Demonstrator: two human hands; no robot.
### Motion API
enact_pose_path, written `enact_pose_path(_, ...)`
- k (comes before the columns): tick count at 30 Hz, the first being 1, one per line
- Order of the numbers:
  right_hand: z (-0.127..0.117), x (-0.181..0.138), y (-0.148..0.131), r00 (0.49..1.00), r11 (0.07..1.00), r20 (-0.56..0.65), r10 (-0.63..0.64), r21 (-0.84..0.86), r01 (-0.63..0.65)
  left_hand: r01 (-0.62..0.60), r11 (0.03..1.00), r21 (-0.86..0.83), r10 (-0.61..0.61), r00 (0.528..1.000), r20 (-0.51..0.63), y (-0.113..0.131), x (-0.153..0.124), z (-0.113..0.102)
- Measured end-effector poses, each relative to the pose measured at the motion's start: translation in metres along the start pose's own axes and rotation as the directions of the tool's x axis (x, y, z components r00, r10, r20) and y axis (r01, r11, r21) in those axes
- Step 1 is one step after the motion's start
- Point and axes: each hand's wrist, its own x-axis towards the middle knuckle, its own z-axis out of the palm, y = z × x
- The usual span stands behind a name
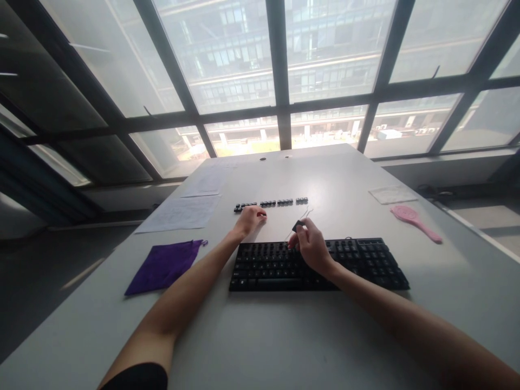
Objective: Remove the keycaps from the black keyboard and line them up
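Observation:
A black keyboard lies on the grey table in front of me. Beyond it runs a row of loose black keycaps. My left hand reaches to the left end of that row, fingers curled down on the table at the keycaps; what it holds, if anything, is hidden. My right hand hovers over the keyboard's top edge, pinching a small black keycap. A thin wire keycap puller lies just past it.
A purple cloth pouch lies at the left. Paper sheets lie further back left. A pink brush and a white wipe rest at the right. Large windows stand behind the table's far edge.

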Motion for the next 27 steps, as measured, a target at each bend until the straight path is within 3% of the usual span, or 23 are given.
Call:
enact_pose_path(5,0.000,0.000,0.000,0.999,1.000,0.037,0.006,0.015,-0.006,-0.036,0.997,0.062,0.035,0.999,0.015,-0.006,0.004,0.010)
enact_pose_path(13,-0.001,0.000,-0.003,0.999,1.000,0.051,0.012,0.022,-0.013,-0.076,0.958,0.278,0.116,0.984,-0.133,-0.017,0.024,0.017)
enact_pose_path(27,-0.002,-0.001,-0.006,0.998,0.999,0.057,0.027,0.033,-0.029,-0.042,0.972,0.233,0.083,0.982,-0.168,-0.026,0.025,0.019)
